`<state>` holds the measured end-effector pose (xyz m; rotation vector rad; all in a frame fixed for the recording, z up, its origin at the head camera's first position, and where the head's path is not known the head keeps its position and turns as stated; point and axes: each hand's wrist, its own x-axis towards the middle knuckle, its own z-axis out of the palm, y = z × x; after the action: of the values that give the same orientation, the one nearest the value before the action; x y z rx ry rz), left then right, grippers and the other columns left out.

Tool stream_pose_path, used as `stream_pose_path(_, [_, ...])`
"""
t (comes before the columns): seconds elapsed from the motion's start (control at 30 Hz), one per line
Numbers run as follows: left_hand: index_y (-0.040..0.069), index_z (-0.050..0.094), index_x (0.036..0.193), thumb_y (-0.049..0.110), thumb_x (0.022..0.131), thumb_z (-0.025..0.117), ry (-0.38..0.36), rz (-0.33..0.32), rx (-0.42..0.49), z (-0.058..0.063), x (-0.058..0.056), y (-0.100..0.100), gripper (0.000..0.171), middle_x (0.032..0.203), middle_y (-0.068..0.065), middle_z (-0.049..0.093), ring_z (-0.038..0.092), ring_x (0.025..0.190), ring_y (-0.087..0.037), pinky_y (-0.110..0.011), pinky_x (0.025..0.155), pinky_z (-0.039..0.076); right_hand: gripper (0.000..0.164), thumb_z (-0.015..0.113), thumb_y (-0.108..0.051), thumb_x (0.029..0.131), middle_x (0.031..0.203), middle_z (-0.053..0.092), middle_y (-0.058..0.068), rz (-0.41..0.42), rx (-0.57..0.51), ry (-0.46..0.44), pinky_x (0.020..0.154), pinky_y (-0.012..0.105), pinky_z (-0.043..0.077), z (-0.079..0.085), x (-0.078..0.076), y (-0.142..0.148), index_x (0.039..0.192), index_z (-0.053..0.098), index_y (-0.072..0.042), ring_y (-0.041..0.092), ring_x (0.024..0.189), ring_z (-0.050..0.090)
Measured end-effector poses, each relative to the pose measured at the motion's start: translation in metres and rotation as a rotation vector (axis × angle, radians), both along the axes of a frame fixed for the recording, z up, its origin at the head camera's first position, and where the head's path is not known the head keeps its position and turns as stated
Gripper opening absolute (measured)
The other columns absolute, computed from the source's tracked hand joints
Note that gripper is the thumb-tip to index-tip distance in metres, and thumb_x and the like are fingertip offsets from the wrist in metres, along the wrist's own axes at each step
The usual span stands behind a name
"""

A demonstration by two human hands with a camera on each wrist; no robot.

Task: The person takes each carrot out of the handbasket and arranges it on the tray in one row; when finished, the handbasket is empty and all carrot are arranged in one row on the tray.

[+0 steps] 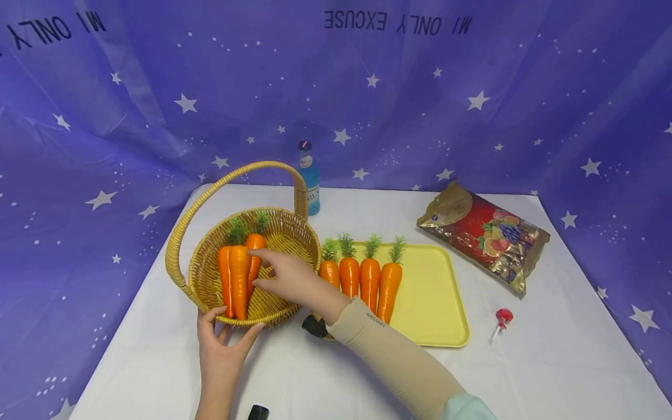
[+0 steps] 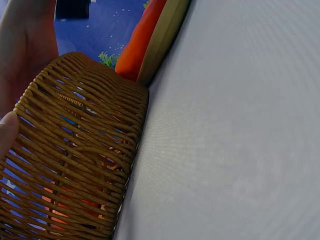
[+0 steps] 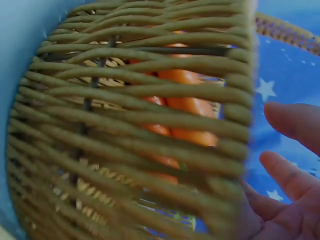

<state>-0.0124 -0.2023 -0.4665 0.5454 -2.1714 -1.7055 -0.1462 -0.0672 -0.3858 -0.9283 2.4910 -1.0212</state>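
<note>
A wicker basket (image 1: pixel 280 230) with an arched handle stands at the left of the table. Three orange carrots (image 1: pixel 240 280) with green tops lie inside it. At the basket's near rim, my left hand (image 1: pixel 223 350) grips the edge, its thumb against the woven outside (image 2: pixel 75 145). My right hand (image 1: pixel 289 277) reaches over the basket's right side, fingertips beside the carrots. In the right wrist view the thumb and fingers (image 3: pixel 292 175) are apart, with no carrot between them. More carrots (image 1: pixel 370 283) lie side by side on a yellow tray (image 1: pixel 430 297), partly hidden by my right forearm.
A blue bottle (image 1: pixel 311 186) stands behind the basket. Toward the back right lies a red and gold bag (image 1: pixel 488 233), with a red lollipop (image 1: pixel 504 317) in front of it. A black object (image 1: pixel 258 412) shows at the near edge. A purple starry cloth (image 1: pixel 399 116) hangs behind.
</note>
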Motion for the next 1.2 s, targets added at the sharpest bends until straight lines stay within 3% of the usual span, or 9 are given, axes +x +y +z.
stream_pose_path(0.13, [0.002,0.033,0.129,0.014,0.074,0.085,-0.012,-0.002,0.013,-0.001,0.001,0.001,0.076,0.158,-0.010,0.004,0.015,0.143,-0.031,-0.055,0.107,0.035,0.059,0.069,-0.027,0.091,0.123,0.063,0.002,-0.015,0.069,-0.048,0.054,0.019,0.047,-0.007,-0.008,-0.014,0.145,0.044,-0.026,0.008,0.068,0.057])
stream_pose_path(0.27, [0.003,0.033,0.129,0.015,0.074,0.085,-0.022,0.002,0.015,-0.002,0.002,0.002,0.076,0.157,-0.009,0.006,0.017,0.143,-0.030,-0.053,0.107,0.036,0.060,0.069,-0.026,0.091,0.093,0.066,0.002,-0.036,0.105,-0.120,0.043,0.020,0.040,-0.014,-0.015,-0.022,0.145,0.043,-0.027,0.010,0.045,0.039])
stream_pose_path(0.37, [0.004,0.034,0.128,0.014,0.074,0.085,-0.018,0.006,0.014,-0.003,0.002,0.003,0.076,0.158,-0.008,0.007,0.018,0.142,-0.029,-0.052,0.107,0.036,0.061,0.070,-0.025,0.090,0.085,0.063,0.001,-0.043,0.098,-0.153,0.046,0.021,0.043,-0.019,-0.019,-0.025,0.145,0.043,-0.028,0.009,0.049,0.044])
stream_pose_path(0.53, [0.002,0.034,0.128,0.012,0.074,0.085,-0.001,0.001,-0.003,-0.003,0.001,0.003,0.076,0.158,-0.008,0.007,0.019,0.142,-0.030,-0.051,0.107,0.036,0.062,0.071,-0.024,0.089,0.119,0.064,0.002,-0.069,0.052,-0.180,0.058,0.022,0.048,-0.025,-0.022,-0.027,0.144,0.044,-0.029,0.010,0.067,0.054])
stream_pose_path(0.6, [0.003,0.034,0.128,0.012,0.074,0.085,-0.006,0.001,-0.014,-0.003,0.002,0.003,0.075,0.157,-0.009,0.007,0.020,0.141,-0.029,-0.046,0.107,0.037,0.061,0.071,-0.023,0.089,0.122,0.063,0.003,-0.067,0.027,-0.190,0.056,0.023,0.049,-0.026,-0.021,-0.029,0.144,0.044,-0.030,0.011,0.064,0.054])
stream_pose_path(0.73, [0.003,0.035,0.128,0.013,0.074,0.085,-0.012,0.004,-0.027,-0.003,0.002,0.002,0.075,0.158,-0.009,0.006,0.021,0.141,-0.028,-0.036,0.106,0.039,0.060,0.069,-0.022,0.091,0.102,0.066,0.003,-0.044,0.002,-0.175,0.047,0.020,0.044,-0.026,-0.019,-0.032,0.144,0.043,-0.031,0.010,0.050,0.045])
stream_pose_path(0.87, [0.003,0.035,0.128,0.012,0.073,0.085,0.003,-0.001,-0.033,-0.003,0.002,0.001,0.075,0.158,-0.009,0.006,0.020,0.141,-0.028,-0.035,0.106,0.039,0.056,0.067,-0.022,0.093,0.080,0.062,0.001,-0.017,0.033,-0.132,0.044,0.018,0.041,-0.024,-0.015,-0.037,0.143,0.045,-0.032,0.008,0.045,0.039])
stream_pose_path(1.1, [0.002,0.035,0.128,0.012,0.074,0.085,0.028,-0.013,-0.037,-0.003,0.002,0.000,0.074,0.158,-0.004,0.007,0.023,0.140,-0.028,-0.007,0.096,0.038,0.050,0.067,-0.022,0.092,0.082,0.064,-0.005,0.031,0.201,0.031,0.048,0.015,0.040,-0.022,-0.006,-0.049,0.139,0.052,-0.033,0.009,0.055,0.046])
stream_pose_path(1.2, [0.002,0.036,0.128,0.011,0.073,0.085,0.042,-0.017,-0.030,-0.003,0.001,0.000,0.074,0.158,-0.005,0.006,0.023,0.140,-0.028,-0.004,0.093,0.038,0.049,0.066,-0.022,0.092,0.077,0.062,-0.005,0.041,0.247,0.093,0.048,0.015,0.040,-0.021,-0.003,-0.054,0.138,0.053,-0.031,0.009,0.058,0.049])
